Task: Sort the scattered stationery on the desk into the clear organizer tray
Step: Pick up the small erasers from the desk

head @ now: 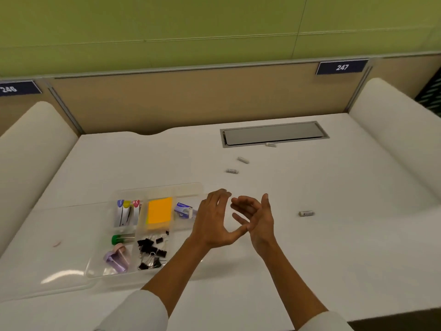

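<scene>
hands meet over the bare tabletop (334,247) just right of the clear organizer tray (100,271), and neither holds anything: your left hand (214,223) hangs palm down with its fingers spread and curled, your right hand (257,220) is turned edge-on with its fingers loose, and the two thumbs nearly touch. both grips are released.

four small white cylinders, which look like erasers or lead cases, lie loose outside the tray. the nearest eraser (306,213) sits at about 3 o'clock from your right hand, apart from it, with its long axis running left to right across your view. the right hand is plainly the nearer one; the left would have to cross over it. two more pieces (232,171) (243,160) lie at roughly 12 o'clock from the hands, further up the tabletop, the lower one lying across your view and the upper one slanted. the fourth piece (270,144) rests against the near edge of the grey cable hatch (274,133), furthest away.

in the tray, markers (126,211), an orange sticky pad (159,212), a staple box (183,210), black binder clips (151,252), a green-capped tube (120,239) and purple items (115,258) already sit in their compartments. judged from this, the sorting is most of the way done. the likely next reach is to the right, fingers closing across the short width of that near piece.
</scene>
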`<control>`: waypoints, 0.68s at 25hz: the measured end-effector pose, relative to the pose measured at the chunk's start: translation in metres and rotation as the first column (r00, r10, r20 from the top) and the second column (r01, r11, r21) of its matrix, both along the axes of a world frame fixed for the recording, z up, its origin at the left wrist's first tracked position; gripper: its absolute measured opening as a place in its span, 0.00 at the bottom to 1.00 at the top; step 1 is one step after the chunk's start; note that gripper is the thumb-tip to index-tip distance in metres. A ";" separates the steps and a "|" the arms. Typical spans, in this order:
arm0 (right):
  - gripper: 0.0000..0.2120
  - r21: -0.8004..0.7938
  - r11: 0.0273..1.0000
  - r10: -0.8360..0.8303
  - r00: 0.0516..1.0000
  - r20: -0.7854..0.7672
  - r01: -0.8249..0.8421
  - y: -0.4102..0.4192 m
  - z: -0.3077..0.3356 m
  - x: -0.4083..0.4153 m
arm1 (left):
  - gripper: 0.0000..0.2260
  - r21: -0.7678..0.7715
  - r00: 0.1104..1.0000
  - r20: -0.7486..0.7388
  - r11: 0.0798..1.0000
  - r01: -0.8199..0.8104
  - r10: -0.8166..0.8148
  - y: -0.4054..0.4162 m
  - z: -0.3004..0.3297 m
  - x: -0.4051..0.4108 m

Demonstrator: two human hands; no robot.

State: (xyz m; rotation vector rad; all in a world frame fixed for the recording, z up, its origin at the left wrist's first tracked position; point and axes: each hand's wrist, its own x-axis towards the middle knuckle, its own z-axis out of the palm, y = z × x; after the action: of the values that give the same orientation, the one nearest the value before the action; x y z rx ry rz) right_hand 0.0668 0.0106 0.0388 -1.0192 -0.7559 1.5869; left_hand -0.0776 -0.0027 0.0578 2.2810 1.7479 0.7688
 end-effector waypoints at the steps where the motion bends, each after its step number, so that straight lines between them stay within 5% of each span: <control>1: 0.34 -0.024 0.999 -0.033 0.999 -0.035 0.033 0.002 -0.003 0.019 | 0.35 0.000 1.000 0.012 1.000 0.027 -0.027 0.008 -0.003 0.019; 8: 0.34 -0.270 0.929 -0.329 0.897 -0.294 0.252 0.001 -0.034 0.143 | 0.19 -0.149 0.986 0.151 0.985 0.087 -0.064 0.043 -0.041 0.137; 17: 0.36 -0.443 0.852 -0.482 0.749 -0.455 0.279 -0.005 -0.059 0.187 | 0.14 -0.316 0.987 -0.061 0.941 0.124 -0.151 0.081 -0.069 0.213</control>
State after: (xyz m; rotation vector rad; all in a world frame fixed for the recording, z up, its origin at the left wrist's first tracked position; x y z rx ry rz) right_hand 0.2538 0.0052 -0.0197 -0.8201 0.1515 1.5504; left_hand 0.1357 0.0781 -0.0114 2.2153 1.5888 0.3456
